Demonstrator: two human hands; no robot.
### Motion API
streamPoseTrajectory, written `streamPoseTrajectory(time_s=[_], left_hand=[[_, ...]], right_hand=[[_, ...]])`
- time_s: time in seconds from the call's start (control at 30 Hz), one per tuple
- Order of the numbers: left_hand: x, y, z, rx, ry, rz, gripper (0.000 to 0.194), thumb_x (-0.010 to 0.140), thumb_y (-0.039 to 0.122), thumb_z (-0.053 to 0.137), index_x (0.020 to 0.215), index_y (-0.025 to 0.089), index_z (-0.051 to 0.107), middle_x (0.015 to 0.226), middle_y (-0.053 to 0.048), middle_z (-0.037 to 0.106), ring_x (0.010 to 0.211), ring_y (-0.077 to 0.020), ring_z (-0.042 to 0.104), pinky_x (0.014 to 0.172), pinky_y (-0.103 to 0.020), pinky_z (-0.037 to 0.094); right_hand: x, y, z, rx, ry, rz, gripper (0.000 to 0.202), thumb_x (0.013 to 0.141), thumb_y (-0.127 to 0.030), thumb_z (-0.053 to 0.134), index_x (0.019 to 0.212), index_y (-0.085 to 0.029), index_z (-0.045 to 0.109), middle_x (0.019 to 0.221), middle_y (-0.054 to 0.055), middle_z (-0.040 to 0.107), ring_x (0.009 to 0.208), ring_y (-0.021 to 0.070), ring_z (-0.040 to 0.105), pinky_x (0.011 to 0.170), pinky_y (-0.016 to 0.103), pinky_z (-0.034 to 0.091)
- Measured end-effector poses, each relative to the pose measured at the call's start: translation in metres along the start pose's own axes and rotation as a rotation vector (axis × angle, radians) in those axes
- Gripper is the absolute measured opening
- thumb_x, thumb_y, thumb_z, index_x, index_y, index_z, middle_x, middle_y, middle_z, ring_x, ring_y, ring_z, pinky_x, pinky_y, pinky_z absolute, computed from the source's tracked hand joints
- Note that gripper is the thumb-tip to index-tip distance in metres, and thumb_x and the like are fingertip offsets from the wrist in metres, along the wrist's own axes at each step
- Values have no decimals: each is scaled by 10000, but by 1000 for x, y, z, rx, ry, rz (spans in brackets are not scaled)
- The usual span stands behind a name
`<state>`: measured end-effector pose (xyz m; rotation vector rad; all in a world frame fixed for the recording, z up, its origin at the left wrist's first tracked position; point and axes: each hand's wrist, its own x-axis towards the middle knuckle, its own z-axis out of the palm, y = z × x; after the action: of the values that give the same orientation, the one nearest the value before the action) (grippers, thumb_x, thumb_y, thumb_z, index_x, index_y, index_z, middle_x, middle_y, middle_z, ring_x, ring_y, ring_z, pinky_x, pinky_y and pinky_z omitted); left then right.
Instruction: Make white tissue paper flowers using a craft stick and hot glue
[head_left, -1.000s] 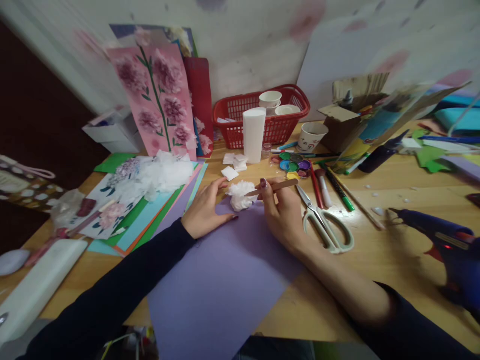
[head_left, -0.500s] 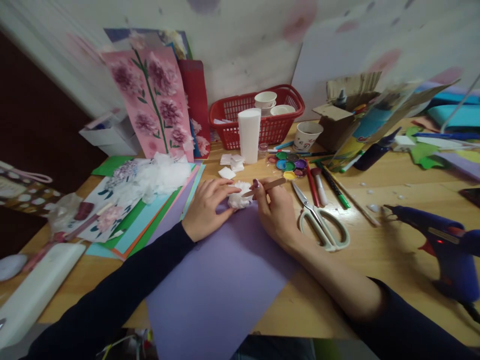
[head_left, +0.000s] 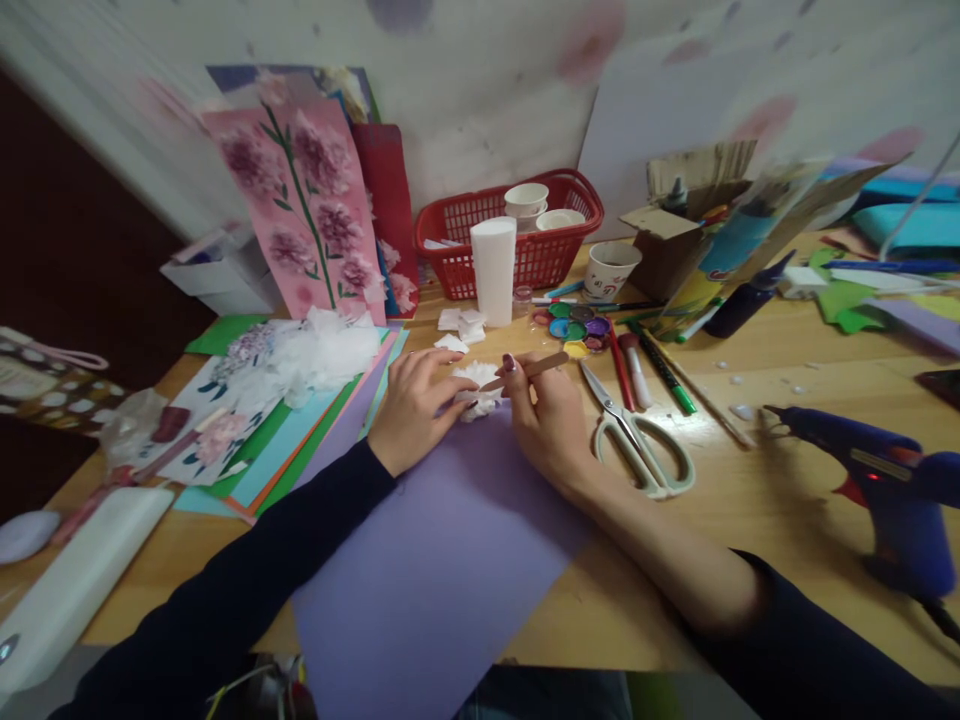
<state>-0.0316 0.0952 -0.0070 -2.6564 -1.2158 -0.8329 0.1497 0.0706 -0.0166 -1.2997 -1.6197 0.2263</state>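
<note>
A small ruffled white paper flower (head_left: 478, 378) lies at the top of a purple sheet of paper (head_left: 431, 570). At its left edge, my left hand (head_left: 421, 405) has thumb and forefinger closed on the ruffles. My right hand (head_left: 553, 415) grips a flat wooden craft stick (head_left: 549, 363), its tip against the flower's middle. Just beyond the flower lie small white paper squares (head_left: 461, 324). Scissors (head_left: 641, 440) with pale handles rest beside my right hand.
A blue glue gun (head_left: 877, 480) with a red light stands at right. Behind are a white cylinder (head_left: 493, 272), a red basket (head_left: 450, 265) with cups, and a paint palette (head_left: 577, 326). White tissue (head_left: 330, 350) sits on coloured paper at left. Markers (head_left: 667, 370) lie near the scissors.
My left fingertips have drawn together at the flower's left side. The stick stays in my right hand at the flower, and the view has shifted slightly.
</note>
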Motion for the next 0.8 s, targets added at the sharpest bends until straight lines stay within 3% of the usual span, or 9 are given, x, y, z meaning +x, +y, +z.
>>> streamPoseTrajectory(time_s=[0.53, 0.8], left_hand=[[2, 0, -1, -60, 5, -47, 156, 891, 175, 560, 982, 210, 681, 1164, -86, 657, 1106, -253, 575, 988, -452, 370], [1, -1, -5, -98, 150, -97, 204, 812, 123, 561, 969, 205, 663, 1099, -66, 693, 1087, -233, 603, 1020, -448, 359]], right_hand=[[-1, -2, -7, 98, 104, 23, 285, 987, -345, 401, 818, -205, 582, 709, 31, 645, 658, 172, 586, 664, 330, 425], [3, -9, -14, 414, 283, 188, 316, 976, -412, 428, 796, -205, 586, 621, -20, 566, 563, 126, 552, 586, 285, 429]])
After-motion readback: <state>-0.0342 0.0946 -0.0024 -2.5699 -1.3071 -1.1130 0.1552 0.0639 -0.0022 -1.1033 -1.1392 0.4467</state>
